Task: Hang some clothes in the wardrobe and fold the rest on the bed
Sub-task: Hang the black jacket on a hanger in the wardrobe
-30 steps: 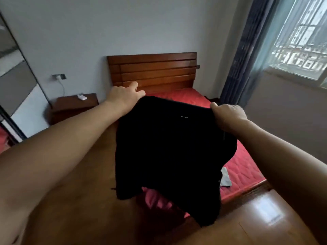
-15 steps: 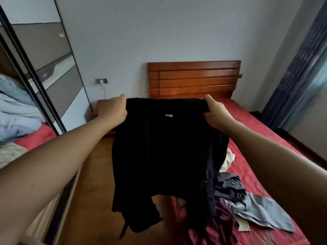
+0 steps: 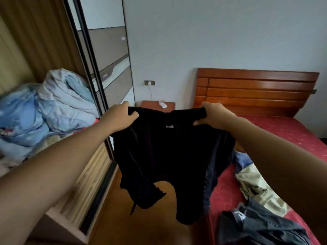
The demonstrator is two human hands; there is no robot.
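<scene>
Both hands hold a black garment up by its top edge, above the wooden floor between the wardrobe and the bed. The left hand grips one corner and the right hand grips the other, and a small white label shows between them. Two parts of the garment hang down (legs or sleeves, I cannot tell). Light blue bedding is piled inside the wardrobe. On the red bed cover lie a dark grey garment and a pale patterned garment.
</scene>
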